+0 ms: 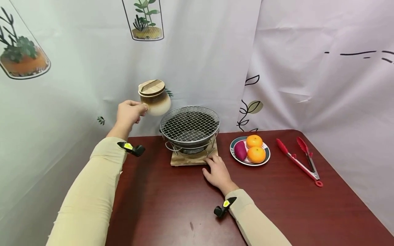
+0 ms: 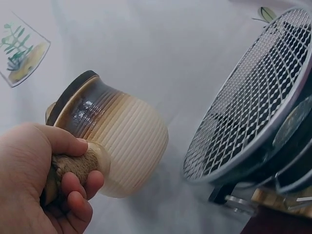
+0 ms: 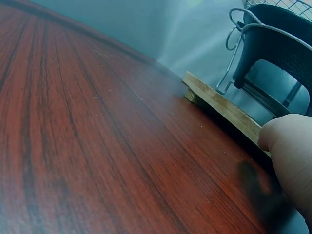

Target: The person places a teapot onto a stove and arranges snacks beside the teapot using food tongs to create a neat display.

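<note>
My left hand (image 1: 129,114) holds a small ceramic pot (image 1: 156,104) by its side handle (image 2: 100,158), up in the air to the left of the grill. The pot is cream below and brown at the neck, and a wooden lid (image 1: 152,87) covers it. A round tabletop grill (image 1: 191,128) with a wire mesh top (image 2: 248,102) stands on a wooden board (image 1: 187,160). Fingers of my right hand (image 1: 218,172) rest at the board's front right corner. In the right wrist view, the thumb (image 3: 287,134) touches the board's edge; the other fingers are hidden there.
A plate (image 1: 235,158) right of the grill bears two oranges (image 1: 256,154) and a purple, sweet-potato-like item (image 1: 240,150). Red-tipped tongs (image 1: 303,169) lie spread farther right on the dark red table (image 1: 172,205). White printed curtains (image 1: 203,68) hang behind.
</note>
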A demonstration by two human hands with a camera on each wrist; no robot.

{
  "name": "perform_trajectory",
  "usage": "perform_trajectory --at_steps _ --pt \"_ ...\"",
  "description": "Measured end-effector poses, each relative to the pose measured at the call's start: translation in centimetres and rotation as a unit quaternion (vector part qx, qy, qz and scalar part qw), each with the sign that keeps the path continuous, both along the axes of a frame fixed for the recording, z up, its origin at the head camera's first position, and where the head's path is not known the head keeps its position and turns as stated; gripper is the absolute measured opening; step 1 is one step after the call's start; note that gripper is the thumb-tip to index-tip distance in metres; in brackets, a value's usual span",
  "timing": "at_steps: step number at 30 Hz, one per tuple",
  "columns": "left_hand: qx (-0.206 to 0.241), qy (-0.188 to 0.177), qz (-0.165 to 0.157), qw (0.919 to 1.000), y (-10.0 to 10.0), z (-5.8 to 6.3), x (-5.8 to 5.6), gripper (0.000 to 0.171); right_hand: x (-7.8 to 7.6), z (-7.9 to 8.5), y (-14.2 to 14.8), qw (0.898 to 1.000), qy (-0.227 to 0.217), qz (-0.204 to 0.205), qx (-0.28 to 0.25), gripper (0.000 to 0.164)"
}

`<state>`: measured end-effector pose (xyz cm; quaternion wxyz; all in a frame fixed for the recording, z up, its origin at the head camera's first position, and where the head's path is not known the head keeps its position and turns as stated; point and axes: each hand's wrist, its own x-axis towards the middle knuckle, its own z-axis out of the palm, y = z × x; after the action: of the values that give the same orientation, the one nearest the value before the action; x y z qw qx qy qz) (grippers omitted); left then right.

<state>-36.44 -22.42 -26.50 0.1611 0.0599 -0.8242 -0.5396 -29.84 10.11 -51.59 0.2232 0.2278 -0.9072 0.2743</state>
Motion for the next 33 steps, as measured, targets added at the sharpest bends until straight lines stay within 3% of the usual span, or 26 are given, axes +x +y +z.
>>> perform_trajectory --at_steps 12,22,33 --pt "0.004 0.007 -0.022 0.9997 4.1 -1.3 -2.3 0.023 -0.2 0.0 -0.1 1.000 -0.002 -0.005 0.010 0.040" --pt "-0.007 -0.010 -0.041 0.9991 5.5 -2.5 -3.7 0.024 -0.2 0.0 -0.3 1.000 -0.016 -0.005 0.015 0.039" --pt "-0.029 -0.020 -0.041 0.9985 7.0 -3.3 -5.2 0.025 -0.4 -0.1 -0.2 1.000 -0.006 -0.012 0.017 0.039"
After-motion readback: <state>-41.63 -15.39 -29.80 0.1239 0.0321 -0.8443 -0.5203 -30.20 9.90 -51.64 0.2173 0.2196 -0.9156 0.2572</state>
